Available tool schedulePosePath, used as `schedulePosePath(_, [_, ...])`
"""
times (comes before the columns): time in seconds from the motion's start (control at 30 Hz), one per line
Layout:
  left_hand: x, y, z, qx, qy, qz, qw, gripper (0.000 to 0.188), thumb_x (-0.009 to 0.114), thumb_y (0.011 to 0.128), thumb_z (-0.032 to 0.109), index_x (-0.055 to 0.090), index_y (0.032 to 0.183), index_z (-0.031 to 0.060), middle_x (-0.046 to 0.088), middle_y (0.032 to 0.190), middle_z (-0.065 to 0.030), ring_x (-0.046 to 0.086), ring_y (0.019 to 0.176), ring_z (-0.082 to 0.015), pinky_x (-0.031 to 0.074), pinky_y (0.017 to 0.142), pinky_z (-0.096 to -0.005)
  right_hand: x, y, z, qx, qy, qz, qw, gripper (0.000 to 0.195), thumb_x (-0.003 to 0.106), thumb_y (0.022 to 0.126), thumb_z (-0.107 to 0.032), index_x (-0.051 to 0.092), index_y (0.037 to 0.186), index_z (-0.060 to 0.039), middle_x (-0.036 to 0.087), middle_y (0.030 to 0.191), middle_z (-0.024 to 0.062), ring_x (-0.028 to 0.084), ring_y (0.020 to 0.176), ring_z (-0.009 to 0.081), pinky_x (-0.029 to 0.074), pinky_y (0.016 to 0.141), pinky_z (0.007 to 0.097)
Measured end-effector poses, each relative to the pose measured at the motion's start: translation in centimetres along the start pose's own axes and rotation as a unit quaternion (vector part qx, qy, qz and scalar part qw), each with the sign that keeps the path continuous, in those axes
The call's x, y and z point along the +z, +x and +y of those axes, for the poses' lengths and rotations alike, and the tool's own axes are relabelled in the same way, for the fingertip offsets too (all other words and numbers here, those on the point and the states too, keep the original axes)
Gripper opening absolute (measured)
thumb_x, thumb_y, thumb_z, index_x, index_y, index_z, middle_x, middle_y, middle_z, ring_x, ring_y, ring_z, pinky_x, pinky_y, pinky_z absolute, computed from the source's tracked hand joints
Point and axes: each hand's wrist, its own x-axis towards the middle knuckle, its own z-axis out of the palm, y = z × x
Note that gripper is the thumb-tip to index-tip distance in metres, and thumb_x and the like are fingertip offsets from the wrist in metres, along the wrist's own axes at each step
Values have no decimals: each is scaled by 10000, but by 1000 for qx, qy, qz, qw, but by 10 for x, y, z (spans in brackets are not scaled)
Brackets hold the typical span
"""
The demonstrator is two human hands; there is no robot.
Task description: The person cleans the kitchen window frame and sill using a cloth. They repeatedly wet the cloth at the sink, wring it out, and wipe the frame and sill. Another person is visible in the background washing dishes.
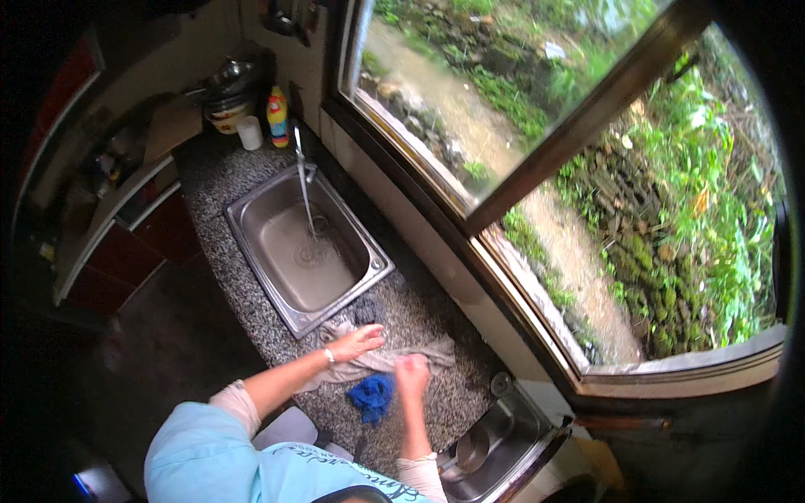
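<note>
A beige cloth (374, 364) lies bunched lengthwise on the speckled granite counter (434, 302), close to the near corner of a steel sink (295, 270). Over the cloth's left part is my left hand (356, 343), its fingers extended; whether it touches the cloth is unclear. My right hand (412, 371) is closed and somewhat blurred at the cloth's right part; what lies inside the fist is hidden. Just below the cloth, between my forearms, sits a crumpled blue cloth (371, 397). Water runs from the faucet (298, 141) into the sink.
A yellow bottle (277, 119), a white cup (249, 133) and stacked pots (227, 104) stand beyond the sink. At the lower right, a second steel basin (497, 446) holds a round dish (473, 449). A window frame (478, 236) runs along the counter's right side.
</note>
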Motion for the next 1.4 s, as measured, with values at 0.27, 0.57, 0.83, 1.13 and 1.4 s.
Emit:
schedulePosePath(0.27, [-55,-5,30,76,-358,203,908,336,452,949,327,605,984,31,660,897,-91,648,818,-187,515,725,-296,-55,132,-126,-153,51,-126,979,203,669,802,-211,668,871,-20,649,770,116,623,719,158,495,694,296])
schedulePosePath(0.57, [-181,-135,-136,-3,-321,448,834,237,423,869,246,558,798,64,580,640,-68,567,496,-176,481,438,-292,-257,344,-217,-181,305,199,913,618,745,762,-401,460,1178,-44,497,1065,38,448,970,114,351,924,298])
schedulePosePath(0.83, [-123,-158,-138,-186,-272,351,876,348,394,902,352,572,920,53,634,761,-90,640,625,-209,487,515,-296,-258,390,-221,-200,483,38,852,281,697,818,-196,543,1018,-73,641,956,58,610,880,179,466,809,322])
schedulePosePath(1.13, [-116,-152,-112,-131,-241,326,905,363,330,968,305,565,925,31,635,780,-103,667,677,-243,519,540,-312,-272,365,-231,-193,386,115,895,447,778,745,-295,535,1053,-80,599,984,15,560,903,138,432,802,310])
schedulePosePath(1.4, [-117,-141,-122,-143,-227,336,903,330,360,942,301,570,914,48,634,756,-98,661,645,-222,510,514,-304,-336,336,-190,-204,333,167,905,266,760,769,-221,597,890,-49,644,688,73,622,581,158,481,537,272])
